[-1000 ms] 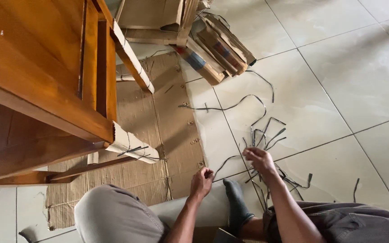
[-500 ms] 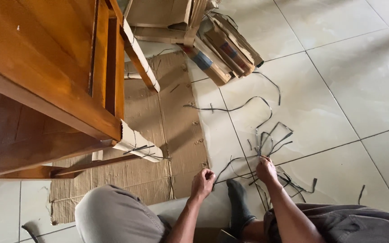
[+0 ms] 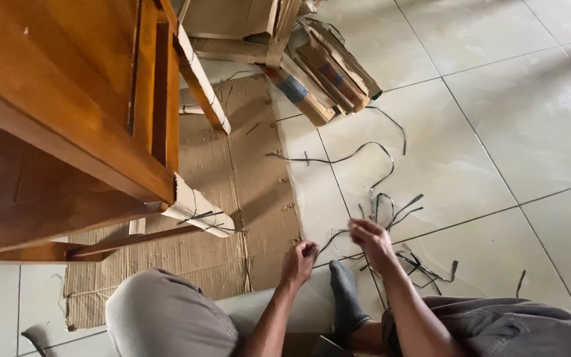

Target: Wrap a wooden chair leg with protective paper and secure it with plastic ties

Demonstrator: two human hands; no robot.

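From the head view, low in the centre of the frame, the left hand is pinched shut on one end of a thin dark plastic strap. Just right of it, the right hand grips the same strap above a loose tangle of dark straps on the pale tiled floor. A brown wooden furniture frame fills the upper left, over flattened brown cardboard.

The left hand and the right hand pinch a thin dark plastic strap above the pale tiled floor. At ten o'clock stands orange-brown wooden furniture on a flattened brown cardboard sheet; loose dark strap offcuts lie at two o'clock.
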